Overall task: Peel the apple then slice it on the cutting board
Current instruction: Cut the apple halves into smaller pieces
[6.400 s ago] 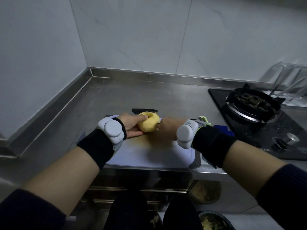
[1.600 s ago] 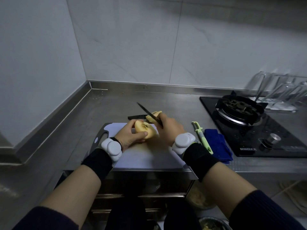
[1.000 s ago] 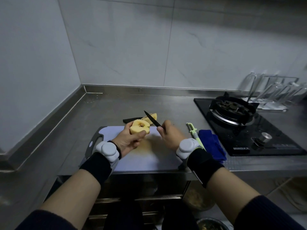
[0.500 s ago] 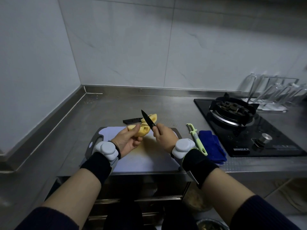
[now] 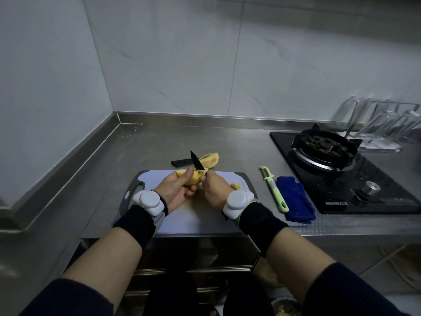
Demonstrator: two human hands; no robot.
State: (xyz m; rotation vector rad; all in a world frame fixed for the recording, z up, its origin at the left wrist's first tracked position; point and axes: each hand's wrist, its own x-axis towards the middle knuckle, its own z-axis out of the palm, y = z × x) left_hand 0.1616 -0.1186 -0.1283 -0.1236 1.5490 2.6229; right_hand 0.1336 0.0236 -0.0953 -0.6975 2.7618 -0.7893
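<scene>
Left hand cups the peeled yellow apple piece above the white plastic cutting board on the steel bench, while right hand, immediately to its right, clenches the small black-bladed knife, blade slanting up and away, heel at the fruit, apparently coring.

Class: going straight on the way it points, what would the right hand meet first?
Probably the peeled yellow apple piece the left hand grips, just ahead of the right hand holding the black knife; depth unclear.

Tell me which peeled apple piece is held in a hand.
The pale yellow apple piece gripped by the left hand; the other apple piece lies loose beyond it.
</scene>
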